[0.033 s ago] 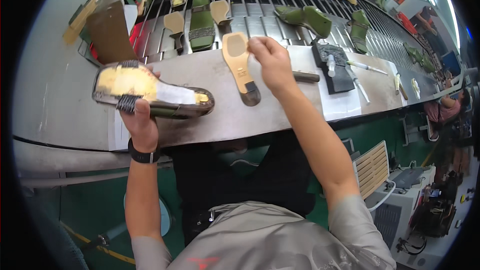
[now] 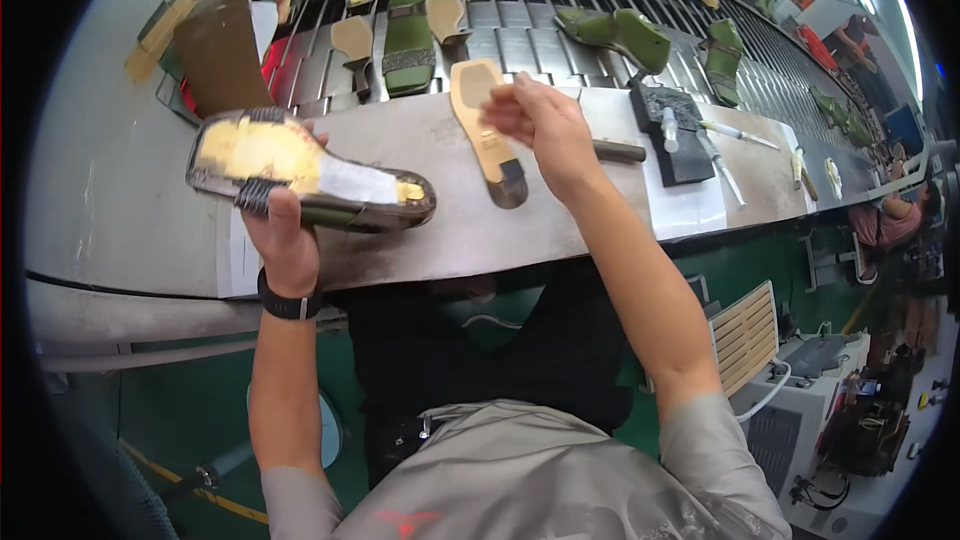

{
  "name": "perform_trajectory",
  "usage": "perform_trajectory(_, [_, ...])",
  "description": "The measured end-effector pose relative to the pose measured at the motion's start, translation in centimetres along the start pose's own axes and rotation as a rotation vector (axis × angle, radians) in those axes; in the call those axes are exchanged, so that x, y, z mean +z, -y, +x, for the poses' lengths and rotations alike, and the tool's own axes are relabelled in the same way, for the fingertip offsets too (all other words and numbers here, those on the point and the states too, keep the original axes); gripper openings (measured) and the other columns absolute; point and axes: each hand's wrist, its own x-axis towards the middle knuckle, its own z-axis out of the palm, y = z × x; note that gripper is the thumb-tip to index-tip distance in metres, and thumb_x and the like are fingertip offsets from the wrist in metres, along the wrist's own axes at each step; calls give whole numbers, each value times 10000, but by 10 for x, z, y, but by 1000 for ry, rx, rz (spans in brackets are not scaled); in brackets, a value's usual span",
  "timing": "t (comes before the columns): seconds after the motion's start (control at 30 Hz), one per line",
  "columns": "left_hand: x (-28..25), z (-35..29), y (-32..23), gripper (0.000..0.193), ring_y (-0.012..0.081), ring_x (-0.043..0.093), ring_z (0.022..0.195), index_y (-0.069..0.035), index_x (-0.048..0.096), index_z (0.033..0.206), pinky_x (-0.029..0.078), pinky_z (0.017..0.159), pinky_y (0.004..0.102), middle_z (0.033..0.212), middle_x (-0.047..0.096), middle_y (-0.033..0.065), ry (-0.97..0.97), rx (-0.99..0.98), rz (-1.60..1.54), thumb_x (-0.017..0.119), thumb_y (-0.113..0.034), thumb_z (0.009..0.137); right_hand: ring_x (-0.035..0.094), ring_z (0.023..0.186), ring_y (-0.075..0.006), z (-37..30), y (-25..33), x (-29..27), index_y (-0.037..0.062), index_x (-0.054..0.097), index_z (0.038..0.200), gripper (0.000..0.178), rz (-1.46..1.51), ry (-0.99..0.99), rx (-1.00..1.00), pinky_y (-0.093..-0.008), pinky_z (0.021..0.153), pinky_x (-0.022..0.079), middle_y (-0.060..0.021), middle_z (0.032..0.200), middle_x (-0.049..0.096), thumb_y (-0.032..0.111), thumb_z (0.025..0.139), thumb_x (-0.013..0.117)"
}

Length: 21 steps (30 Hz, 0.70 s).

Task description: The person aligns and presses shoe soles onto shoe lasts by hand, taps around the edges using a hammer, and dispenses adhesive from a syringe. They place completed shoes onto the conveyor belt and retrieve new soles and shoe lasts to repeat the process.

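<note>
My left hand [image 2: 285,250] is wrapped round a sandal on a green last [image 2: 265,155], lifted above the table edge with its bottom facing up. That bottom is coated yellow toward the toe and white toward the heel, and dark woven straps fold over its sides. A tan outsole [image 2: 485,140] with a dark heel end lies on the metal table. Just at its right edge is my right hand [image 2: 555,135], fingers stretched out and slightly blurred, holding nothing I can see. Whether a fingertip touches the outsole, I cannot tell.
Beyond the metal table [image 2: 400,260] runs a roller conveyor [image 2: 520,0] carrying green lasts [image 2: 408,50] and heeled tan soles [image 2: 352,45]. To the right sit a dark handle [image 2: 620,151], a black block [image 2: 680,155] with a small bottle [image 2: 669,130], and thin brushes [image 2: 740,133].
My right fingers have loosened from a pinch at the outsole's edge and spread out. The sandal on the last stays in my left hand, almost unmoved.
</note>
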Motion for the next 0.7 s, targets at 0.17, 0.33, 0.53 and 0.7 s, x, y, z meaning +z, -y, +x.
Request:
perform_trajectory(0.17, [19,20,-4,964,351,666,1282,46,404,1558,510,1122,471,1430,625,257,153,-28,30,735,-632,959,559,556,-87,-35,-33,7,-19,720,903,451,-178,-5,-54,-260,538,434,-26,677,646,378,1102,642])
perform_trajectory(0.33, [17,24,-13,921,360,652,1314,50,411,1549,498,1142,473,1430,626,258,188,-165,36,778,-542,947,459,528,-48,-28,-28,26,1,704,758,486,-265,-140,-23,-262,500,336,23,574,553,358,1086,663])
perform_trajectory(0.53, [18,18,-13,966,365,626,1345,42,370,1583,500,1142,470,1464,590,287,158,-76,-151,742,-579,943,471,549,-43,-25,-36,34,-2,695,726,422,-470,-246,-150,-270,509,346,28,580,568,296,1023,724])
perform_trajectory(0.7, [22,23,-23,801,337,637,1324,60,454,1524,485,1151,452,1452,615,272,143,-120,-147,703,-412,926,569,642,-82,-30,-35,28,-29,712,887,228,-401,-184,-69,-290,604,466,-26,740,672,179,958,773])
